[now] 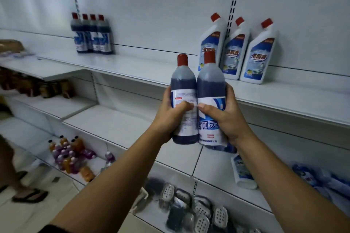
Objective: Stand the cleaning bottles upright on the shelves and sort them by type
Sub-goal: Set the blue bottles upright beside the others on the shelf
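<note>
Bottles, dark blue, red caps: two held upright, side by side, touching, before upper shelf point(132, 71). Left hand point(171, 115) grips left bottle point(183, 89); right hand point(225, 117) grips right bottle point(210, 85). Thumbs across labels.

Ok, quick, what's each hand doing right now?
Left hand: closed round the left dark blue bottle, held upright.
Right hand: closed round the right dark blue bottle, held upright.

In front of the shelf point(132, 66), the left bottle point(183, 85) and right bottle point(210, 83) are translucent plastic with glossy labels point(212, 117) and smooth red caps point(182, 59). On the shelf, the white bottles point(259, 58) are opaque, glossy plastic. The shelf itself looks like smooth, matt white metal.
</note>
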The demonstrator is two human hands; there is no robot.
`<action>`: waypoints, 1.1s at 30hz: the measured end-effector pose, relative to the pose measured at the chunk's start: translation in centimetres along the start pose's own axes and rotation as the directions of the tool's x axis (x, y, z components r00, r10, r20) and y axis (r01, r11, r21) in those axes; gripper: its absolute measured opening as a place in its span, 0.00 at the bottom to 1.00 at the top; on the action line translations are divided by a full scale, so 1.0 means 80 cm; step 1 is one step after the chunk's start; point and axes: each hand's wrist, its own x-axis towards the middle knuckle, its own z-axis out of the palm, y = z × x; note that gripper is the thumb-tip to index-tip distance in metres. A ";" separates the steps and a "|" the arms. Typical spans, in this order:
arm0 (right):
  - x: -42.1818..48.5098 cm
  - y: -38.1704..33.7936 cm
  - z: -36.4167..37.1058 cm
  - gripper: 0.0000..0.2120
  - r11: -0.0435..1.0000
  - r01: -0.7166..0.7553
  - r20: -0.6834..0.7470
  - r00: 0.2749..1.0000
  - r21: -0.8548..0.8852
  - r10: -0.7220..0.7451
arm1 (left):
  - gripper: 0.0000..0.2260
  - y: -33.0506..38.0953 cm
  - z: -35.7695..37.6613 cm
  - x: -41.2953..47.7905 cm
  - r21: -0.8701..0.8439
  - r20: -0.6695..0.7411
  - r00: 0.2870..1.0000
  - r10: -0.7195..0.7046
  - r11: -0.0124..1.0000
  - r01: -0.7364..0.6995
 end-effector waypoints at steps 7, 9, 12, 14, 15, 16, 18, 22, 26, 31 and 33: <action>0.059 -0.004 0.083 0.27 0.999 0.031 0.045 0.998 0.030 -0.032 | 0.26 0.031 -0.089 0.026 0.056 -0.090 0.994 0.067 0.996 -0.062; 0.080 -0.005 0.118 0.27 0.998 0.044 0.047 0.998 0.037 -0.045 | 0.25 0.042 -0.123 0.035 0.078 -0.102 0.991 0.092 0.993 -0.084; 0.111 -0.001 0.176 0.26 0.998 0.057 0.042 0.997 0.028 -0.058 | 0.24 0.056 -0.181 0.051 0.096 -0.103 0.988 0.114 0.990 -0.104; 0.131 0.002 0.215 0.26 0.997 0.064 0.041 0.997 0.033 -0.065 | 0.24 0.064 -0.220 0.063 0.112 -0.107 0.987 0.119 0.988 -0.107; 0.141 0.003 0.234 0.26 0.997 0.064 0.042 0.997 0.037 -0.066 | 0.24 0.067 -0.240 0.070 0.113 -0.112 0.987 0.119 0.988 -0.106; 0.151 0.004 0.254 0.26 0.997 0.066 0.044 0.997 0.039 -0.068 | 0.24 0.071 -0.260 0.076 0.110 -0.117 0.986 0.118 0.988 -0.105; 0.172 0.005 0.293 0.27 0.996 0.079 0.045 0.996 0.029 -0.080 | 0.23 0.078 -0.300 0.091 0.109 -0.126 0.984 0.127 0.988 -0.113; 0.212 0.007 0.365 0.28 0.993 0.118 0.032 0.993 0.001 -0.118 | 0.22 0.091 -0.373 0.124 0.138 -0.133 0.979 0.152 0.981 -0.134; 0.254 0.016 0.420 0.31 0.989 0.147 -0.015 0.989 -0.019 -0.148 | 0.24 0.098 -0.430 0.163 0.170 -0.133 0.971 0.200 0.969 -0.177; 0.320 0.032 0.465 0.31 0.983 0.170 -0.036 0.984 -0.063 -0.173 | 0.28 0.097 -0.481 0.229 0.222 -0.141 0.961 0.240 0.953 -0.205; 0.352 0.042 0.477 0.31 0.980 0.177 -0.041 0.983 -0.091 -0.181 | 0.29 0.094 -0.496 0.260 0.225 -0.149 0.954 0.260 0.949 -0.223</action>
